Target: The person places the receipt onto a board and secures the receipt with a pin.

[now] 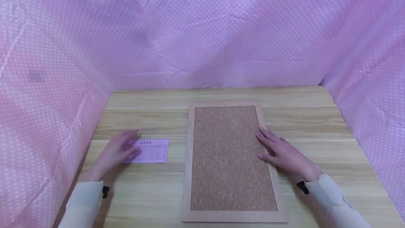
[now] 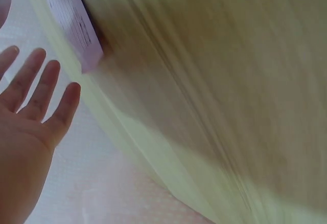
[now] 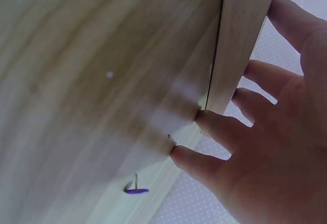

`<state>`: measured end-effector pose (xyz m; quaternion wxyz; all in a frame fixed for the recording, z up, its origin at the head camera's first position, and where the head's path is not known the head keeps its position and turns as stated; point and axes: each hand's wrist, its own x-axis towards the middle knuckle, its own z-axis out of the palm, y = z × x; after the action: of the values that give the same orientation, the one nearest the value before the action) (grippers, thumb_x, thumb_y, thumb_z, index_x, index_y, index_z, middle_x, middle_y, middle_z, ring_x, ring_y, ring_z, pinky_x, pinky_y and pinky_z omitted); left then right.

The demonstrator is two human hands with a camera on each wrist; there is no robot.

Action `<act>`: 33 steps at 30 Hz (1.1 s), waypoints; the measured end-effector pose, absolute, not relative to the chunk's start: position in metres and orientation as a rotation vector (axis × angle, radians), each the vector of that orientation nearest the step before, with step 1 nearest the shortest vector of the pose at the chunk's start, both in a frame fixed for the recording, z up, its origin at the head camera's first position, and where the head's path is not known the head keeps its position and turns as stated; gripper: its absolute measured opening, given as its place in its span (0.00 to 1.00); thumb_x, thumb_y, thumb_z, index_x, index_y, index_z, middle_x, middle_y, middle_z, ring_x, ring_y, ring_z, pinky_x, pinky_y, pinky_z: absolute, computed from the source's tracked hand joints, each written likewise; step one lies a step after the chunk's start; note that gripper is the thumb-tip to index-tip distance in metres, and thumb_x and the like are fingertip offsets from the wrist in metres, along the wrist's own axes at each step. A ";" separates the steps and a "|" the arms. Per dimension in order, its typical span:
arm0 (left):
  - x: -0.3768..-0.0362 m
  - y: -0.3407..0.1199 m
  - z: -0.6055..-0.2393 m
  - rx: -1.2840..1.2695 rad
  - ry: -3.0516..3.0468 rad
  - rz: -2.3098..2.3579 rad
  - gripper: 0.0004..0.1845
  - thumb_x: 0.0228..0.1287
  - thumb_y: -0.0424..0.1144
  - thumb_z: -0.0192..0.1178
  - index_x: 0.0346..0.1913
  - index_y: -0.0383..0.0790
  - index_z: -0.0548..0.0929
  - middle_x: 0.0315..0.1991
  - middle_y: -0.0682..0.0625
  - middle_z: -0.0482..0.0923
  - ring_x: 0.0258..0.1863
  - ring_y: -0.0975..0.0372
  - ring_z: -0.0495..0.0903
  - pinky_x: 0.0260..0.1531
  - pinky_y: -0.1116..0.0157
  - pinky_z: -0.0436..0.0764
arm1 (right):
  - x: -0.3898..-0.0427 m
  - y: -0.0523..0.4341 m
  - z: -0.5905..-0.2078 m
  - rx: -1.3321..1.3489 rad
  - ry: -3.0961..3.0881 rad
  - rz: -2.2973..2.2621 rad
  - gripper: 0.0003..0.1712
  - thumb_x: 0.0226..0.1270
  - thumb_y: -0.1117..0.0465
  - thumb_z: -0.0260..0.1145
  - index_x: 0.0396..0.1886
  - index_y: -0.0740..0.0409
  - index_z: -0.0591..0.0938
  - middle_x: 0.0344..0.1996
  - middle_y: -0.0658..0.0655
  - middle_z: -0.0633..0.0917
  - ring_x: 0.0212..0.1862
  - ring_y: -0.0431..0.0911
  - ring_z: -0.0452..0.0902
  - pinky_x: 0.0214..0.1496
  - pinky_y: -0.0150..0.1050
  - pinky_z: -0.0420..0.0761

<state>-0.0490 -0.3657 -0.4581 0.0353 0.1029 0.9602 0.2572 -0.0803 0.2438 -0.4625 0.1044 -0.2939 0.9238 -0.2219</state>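
A cork board (image 1: 229, 157) in a pale wooden frame lies flat in the middle of the wooden table (image 1: 145, 189). My right hand (image 1: 278, 149) rests with straight fingers on the frame's right edge; in the right wrist view its fingertips (image 3: 207, 119) touch the frame (image 3: 242, 40). A pink printed slip (image 1: 151, 150) lies left of the board. My left hand (image 1: 118, 149), blurred, is over the slip's left end. In the left wrist view the left hand (image 2: 36, 88) is spread flat near the slip (image 2: 71, 19) and holds nothing. Whether it touches the slip I cannot tell.
A purple push pin (image 3: 136, 189) lies on the table beside my right hand, seen only in the right wrist view. Pink dotted cloth (image 1: 202, 34) walls the table at the back and both sides. Bare tabletop shows behind and around the board.
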 end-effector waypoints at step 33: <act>-0.053 -0.398 -0.465 0.309 2.791 0.809 0.33 0.59 0.30 0.73 0.68 0.33 0.77 0.60 0.33 0.72 0.61 0.36 0.71 0.61 0.33 0.66 | -0.079 0.245 -0.461 -0.813 2.699 -0.672 0.43 0.76 0.42 0.63 0.80 0.60 0.64 0.81 0.64 0.56 0.79 0.66 0.53 0.69 0.75 0.57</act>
<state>-0.0530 -0.3977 -0.4653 0.1096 0.1051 0.9493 0.2752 -0.0794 0.2445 -0.4612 0.1215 -0.2785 0.9245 -0.2302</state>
